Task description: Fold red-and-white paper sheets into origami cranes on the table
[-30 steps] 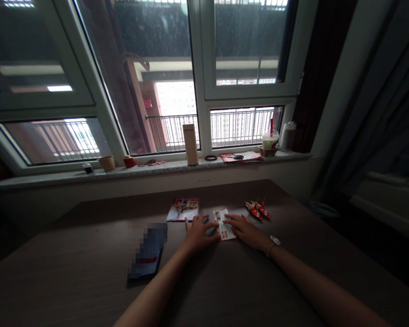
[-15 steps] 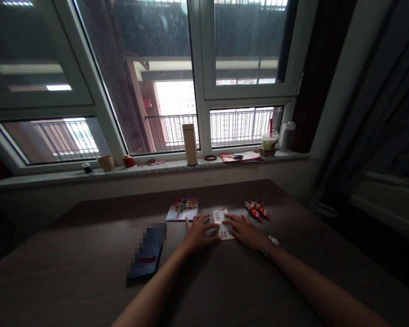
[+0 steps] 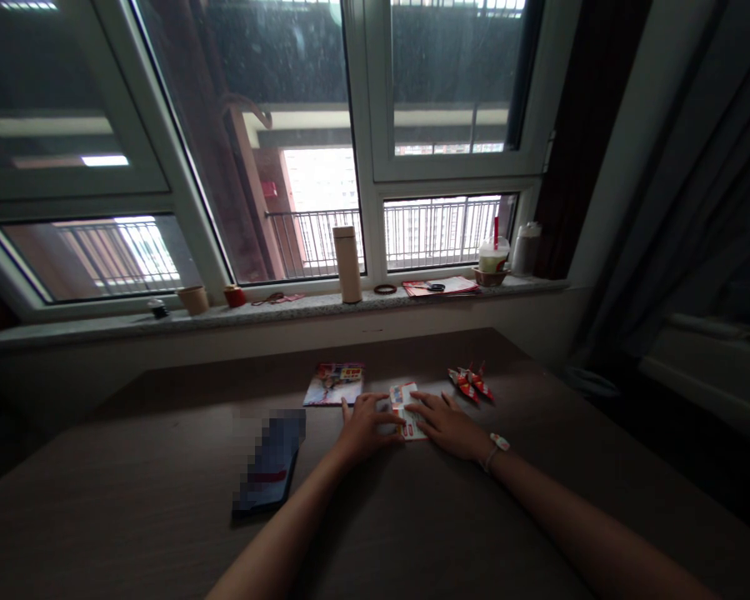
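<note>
A small folded printed paper, white with red and orange print, lies flat on the dark table. My left hand rests at its left edge, fingers spread, the tips touching the paper. From the other side my right hand lies palm down with its fingers stretched over the paper's right part. Both hands are open, pressing rather than gripping. Beyond the left hand is a stack of colourful printed sheets. To the right of the paper sit red-and-white folded paper shapes with pointed tips.
A phone, partly blurred out, lies left of my left forearm. On the windowsill stand a beige thermos, a paper cup, a drink cup with a red straw, and scissors on red-edged papers.
The right hand's fingers have shifted slightly left over the paper. Otherwise the hands and the things on the table stay nearly as they were.
</note>
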The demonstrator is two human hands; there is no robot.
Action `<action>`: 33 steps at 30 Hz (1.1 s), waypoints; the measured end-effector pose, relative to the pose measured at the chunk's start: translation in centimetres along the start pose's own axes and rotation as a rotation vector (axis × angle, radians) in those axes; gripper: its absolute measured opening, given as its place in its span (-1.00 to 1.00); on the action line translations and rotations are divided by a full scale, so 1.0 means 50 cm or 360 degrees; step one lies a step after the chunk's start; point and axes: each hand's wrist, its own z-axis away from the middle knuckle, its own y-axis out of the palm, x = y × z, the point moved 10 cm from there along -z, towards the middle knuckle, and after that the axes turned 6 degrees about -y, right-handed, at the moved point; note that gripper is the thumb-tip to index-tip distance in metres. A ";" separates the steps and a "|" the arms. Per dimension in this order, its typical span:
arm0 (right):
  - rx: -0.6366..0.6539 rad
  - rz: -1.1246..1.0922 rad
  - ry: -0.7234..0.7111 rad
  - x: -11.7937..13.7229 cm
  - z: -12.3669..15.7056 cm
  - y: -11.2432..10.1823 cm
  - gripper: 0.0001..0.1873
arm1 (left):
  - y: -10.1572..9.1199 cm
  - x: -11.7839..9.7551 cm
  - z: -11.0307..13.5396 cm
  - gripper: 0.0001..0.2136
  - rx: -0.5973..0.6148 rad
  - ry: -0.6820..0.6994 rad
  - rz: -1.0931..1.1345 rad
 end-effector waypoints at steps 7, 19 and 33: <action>0.0017 0.0027 -0.0006 0.001 -0.001 0.003 -0.54 | 0.003 -0.008 -0.001 -0.76 0.0026 0.0038 0.0010; 0.0061 -0.0088 -0.0023 -0.002 0.003 0.001 -0.55 | 0.006 -0.002 -0.002 -0.79 0.0014 0.0043 0.0009; 0.0062 -0.0059 -0.0018 -0.004 0.001 0.004 -0.53 | 0.001 0.007 -0.002 -0.84 0.0027 0.0008 0.0057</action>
